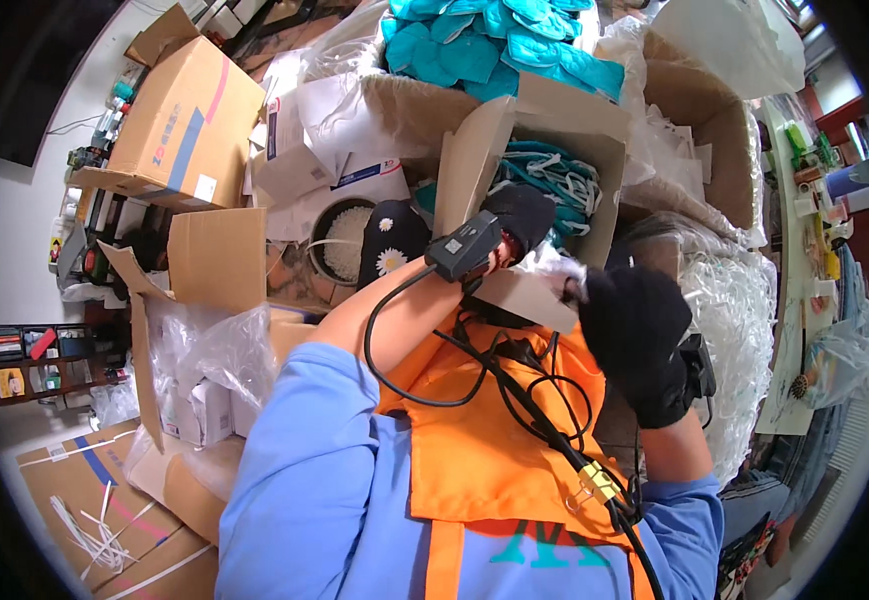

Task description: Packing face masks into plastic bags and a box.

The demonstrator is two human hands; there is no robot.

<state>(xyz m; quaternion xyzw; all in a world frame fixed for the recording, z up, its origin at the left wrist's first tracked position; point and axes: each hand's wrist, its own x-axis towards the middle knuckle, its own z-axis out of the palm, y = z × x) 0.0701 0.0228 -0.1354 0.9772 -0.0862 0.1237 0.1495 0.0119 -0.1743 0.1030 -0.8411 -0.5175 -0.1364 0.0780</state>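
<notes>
My left hand [521,222], in a black glove with a small black box strapped at the wrist, is closed at the front edge of an open cardboard box [475,165]. My right hand [637,335], also black-gloved, is closed just to its right. Between the two is a crumpled whitish piece, seemingly thin plastic [551,266], gripped by the fingers of both; its shape is blurred. In the box behind lie teal pieces with white cords [555,180]. A white flap [527,300] of the box shows below my hands.
A large pile of teal quilted pieces [495,45] rises at the back. Plastic-lined cardboard boxes stand right, one stuffed with white stringy material [730,340]. At left are a tall carton [180,120] and a bucket of white granules [345,240]. Black cables [515,385] cross my orange apron.
</notes>
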